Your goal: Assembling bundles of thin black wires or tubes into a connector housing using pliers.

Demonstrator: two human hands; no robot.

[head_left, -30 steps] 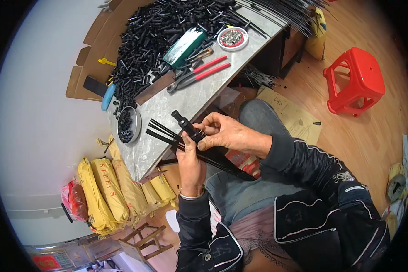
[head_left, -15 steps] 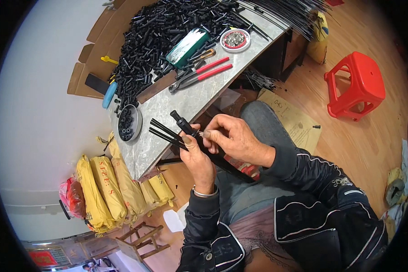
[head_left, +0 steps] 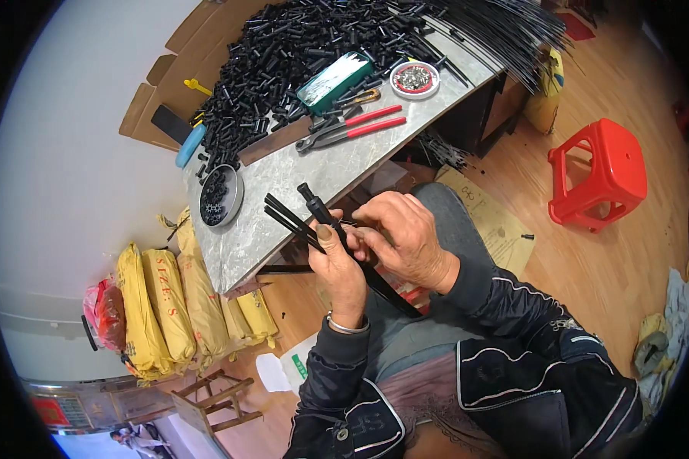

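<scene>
My left hand [head_left: 337,266] is closed round a bundle of thin black rods [head_left: 287,218] and a stepped black tube [head_left: 311,200]. The tube's narrow end points up and away, and the rods fan out on its left. Below the grip, a long black length [head_left: 390,292] slants down over my lap. My right hand [head_left: 409,239] is pinched against the bundle beside my left fingers. Its fingertips are partly hidden, and I cannot make out what lies between them.
On the grey table [head_left: 264,191] lie a heap of black tubes [head_left: 283,61], red-handled pliers [head_left: 352,128], a green box [head_left: 335,83], a dish of small metal pieces [head_left: 415,79] and a bowl of black rings [head_left: 221,196]. A red stool [head_left: 601,172] stands right; yellow sacks [head_left: 168,302] lean left.
The table's contents sit slightly lower and further right in view. My right hand has turned, its fingers curling more over the bundle. My left hand keeps its grip.
</scene>
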